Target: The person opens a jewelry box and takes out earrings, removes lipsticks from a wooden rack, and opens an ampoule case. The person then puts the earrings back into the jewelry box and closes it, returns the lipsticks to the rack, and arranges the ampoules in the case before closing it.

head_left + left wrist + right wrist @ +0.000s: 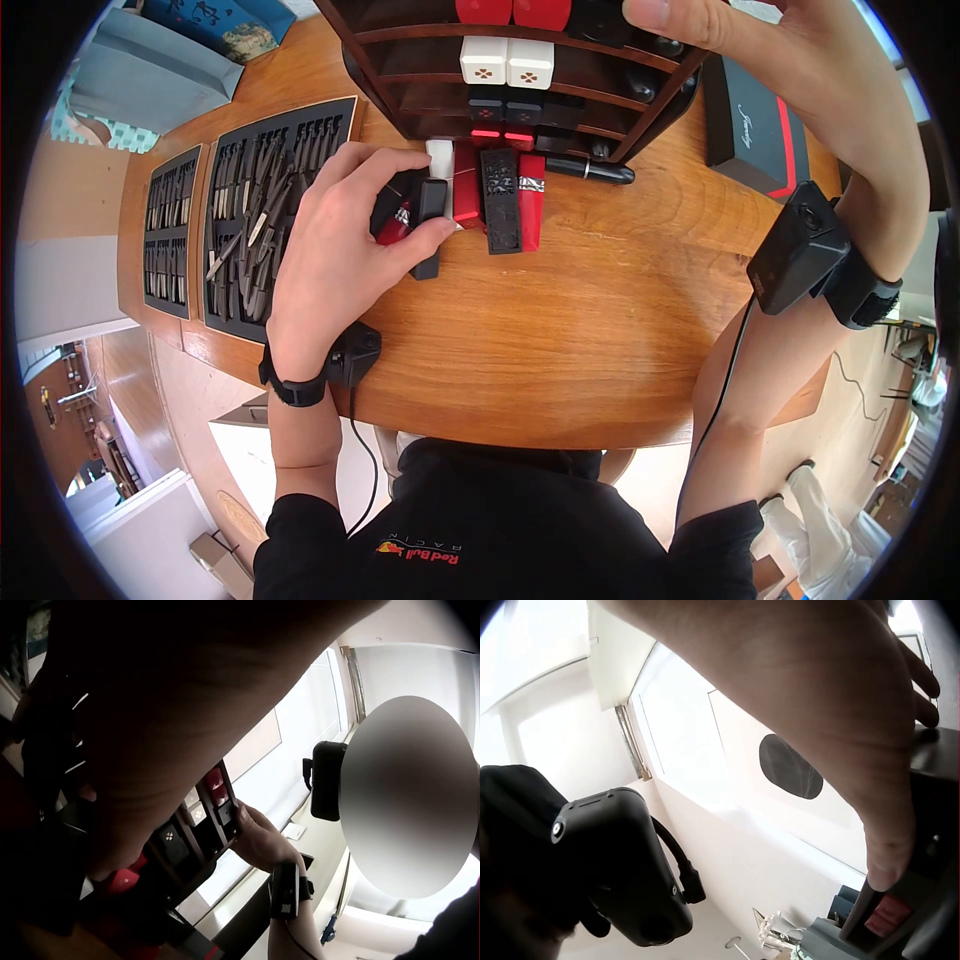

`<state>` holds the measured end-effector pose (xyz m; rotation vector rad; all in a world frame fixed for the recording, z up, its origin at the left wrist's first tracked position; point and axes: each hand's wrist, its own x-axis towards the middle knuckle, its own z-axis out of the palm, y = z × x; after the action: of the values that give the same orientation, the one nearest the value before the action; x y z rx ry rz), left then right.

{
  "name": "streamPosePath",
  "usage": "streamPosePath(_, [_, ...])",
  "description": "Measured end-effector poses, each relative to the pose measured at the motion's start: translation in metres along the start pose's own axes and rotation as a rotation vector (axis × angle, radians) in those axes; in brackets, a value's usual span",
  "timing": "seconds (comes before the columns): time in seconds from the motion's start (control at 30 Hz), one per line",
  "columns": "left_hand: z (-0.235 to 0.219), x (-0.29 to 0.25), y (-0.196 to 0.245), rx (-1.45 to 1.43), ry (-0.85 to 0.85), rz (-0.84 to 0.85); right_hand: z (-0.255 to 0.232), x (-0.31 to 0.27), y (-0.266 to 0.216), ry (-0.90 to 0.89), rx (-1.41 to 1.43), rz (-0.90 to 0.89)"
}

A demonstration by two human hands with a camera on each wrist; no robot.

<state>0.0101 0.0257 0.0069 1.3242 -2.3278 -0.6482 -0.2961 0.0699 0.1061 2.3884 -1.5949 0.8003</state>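
My left hand (pixel 335 225) is low at the front of the dark wooden shelf, thumb and index finger curled round a small black box (pixel 432 200). Beside that box stand a white box (pixel 440 158) and a red box (pixel 466 185). A black textured case (pixel 501 200) and a red case with a silver band (pixel 531 200) lie just to their right. My right hand (pixel 785 55) grips the upper right of the shelf (pixel 590 75), its thumb on the front and other fingers beyond the edge. Red, white and black boxes sit in pairs on the tiers.
Left on the table are two black foam trays (pixel 222 290) with many slim dark pieces, some heaped loose. Gift bags (pixel 160 80) stand behind them. A black cylinder (pixel 600 172) lies before the shelf; a black box with a red stripe (pixel 755 130) is at right.
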Motion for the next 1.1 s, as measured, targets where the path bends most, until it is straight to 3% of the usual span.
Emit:
streamPosePath(0.17, [0.005,0.000,0.004,-0.004,-0.005,0.076,-0.005,0.000,0.008,-0.054,0.036,0.038])
streamPosePath(0.3, [0.009,-0.002,0.001,-0.060,-0.043,0.129,-0.006,0.001,-0.049,-0.091,0.065,0.063])
streamPosePath(0.37, [0.009,-0.002,0.001,-0.051,-0.087,0.184,-0.006,0.008,0.010,-0.108,0.076,0.080])
streamPosePath(0.5, [0.012,-0.004,0.004,-0.041,-0.095,0.220,-0.016,0.000,0.034,-0.147,0.090,0.118])
streamPosePath(0.53, [0.012,-0.005,0.005,-0.035,-0.106,0.202,-0.018,-0.001,0.010,-0.158,0.094,0.128])
streamPosePath(0.57, [0.013,-0.005,0.005,-0.027,-0.116,0.183,-0.009,0.011,-0.052,-0.169,0.099,0.136])
streamPosePath(0.63, [0.014,-0.005,0.006,-0.054,-0.112,0.137,-0.011,0.011,-0.049,-0.188,0.112,0.151])
streamPosePath(0.67, [0.014,-0.005,0.004,-0.079,-0.107,0.089,-0.041,-0.033,0.068,-0.195,0.120,0.157])
streamPosePath(0.7, [0.014,-0.005,0.003,-0.076,-0.106,0.089,-0.033,-0.019,0.045,-0.203,0.128,0.163])
streamPosePath(0.83, [0.011,-0.003,0.003,-0.036,-0.021,0.156,-0.037,-0.016,0.051,-0.233,0.155,0.190])
streamPosePath(0.87, [0.010,-0.003,0.003,-0.051,0.005,0.171,-0.051,-0.037,0.074,-0.241,0.161,0.198])
streamPosePath(0.9, [0.008,-0.003,0.003,-0.049,0.006,0.172,-0.010,0.028,-0.059,-0.249,0.167,0.205])
streamPosePath(0.97, [0.004,-0.003,0.005,-0.151,-0.062,0.068,-0.053,-0.033,0.105,-0.266,0.180,0.220])
streamPosePath(1.0, [0.004,-0.003,0.002,-0.150,-0.062,0.069,-0.070,-0.058,0.148,-0.275,0.187,0.227])
streamPosePath(1.07, [0.007,-0.003,-0.008,-0.287,-0.066,0.074,-0.066,-0.048,0.133,-0.293,0.200,0.241])
streamPosePath(1.1, [0.009,-0.002,-0.009,-0.286,-0.066,0.075,-0.084,-0.076,0.180,-0.301,0.207,0.248])
